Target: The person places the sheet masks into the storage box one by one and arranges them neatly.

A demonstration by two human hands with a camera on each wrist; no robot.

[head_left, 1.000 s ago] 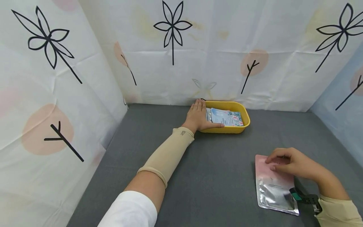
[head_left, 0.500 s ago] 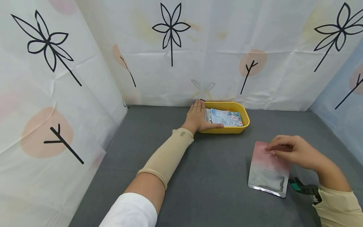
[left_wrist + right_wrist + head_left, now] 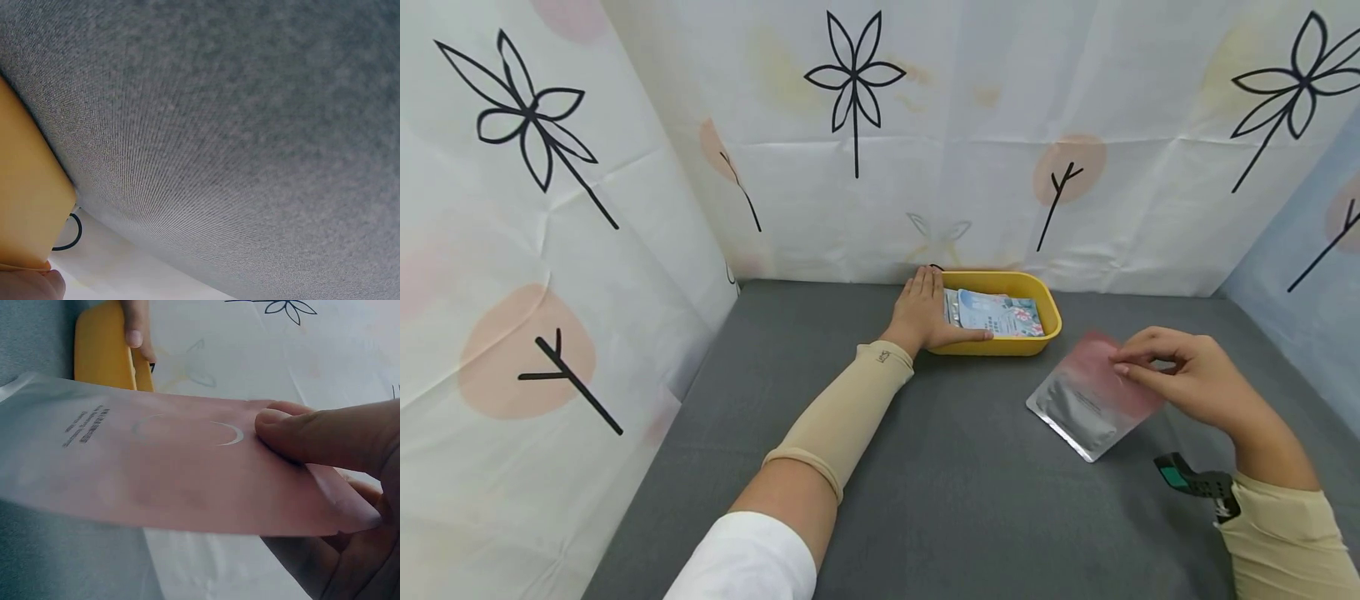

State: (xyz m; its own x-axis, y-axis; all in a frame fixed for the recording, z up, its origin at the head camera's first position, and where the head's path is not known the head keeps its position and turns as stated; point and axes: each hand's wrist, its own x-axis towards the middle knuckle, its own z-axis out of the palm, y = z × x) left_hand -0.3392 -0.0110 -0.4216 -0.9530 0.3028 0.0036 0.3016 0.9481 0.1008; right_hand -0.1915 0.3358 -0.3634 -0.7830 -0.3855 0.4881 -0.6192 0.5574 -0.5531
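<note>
My right hand (image 3: 1195, 375) pinches the upper right part of a pink and silver sheet mask packet (image 3: 1086, 404) between thumb and fingers. The packet is held tilted over the grey table, its silver end pointing toward the lower left. In the right wrist view, the packet (image 3: 181, 475) shows small print and a pale ring outline, with the thumb pressed on its pink face. My left hand (image 3: 925, 315) rests on the left end of a yellow basket (image 3: 1047, 312), fingers straight across the rim and thumb along the front edge. Light blue floral packets (image 3: 1000, 312) lie inside the basket.
The grey table (image 3: 955, 483) meets a white printed cloth backdrop (image 3: 977, 183) just behind the basket. More cloth closes off both sides. A dark strap (image 3: 1198, 482) sits at the right wrist. A thin black loop (image 3: 76, 232) shows beside the basket in the left wrist view.
The right hand has lifted the packet off the table and moved it away from the body, turning its silver end leftward toward the basket. The left hand has stayed on the basket.
</note>
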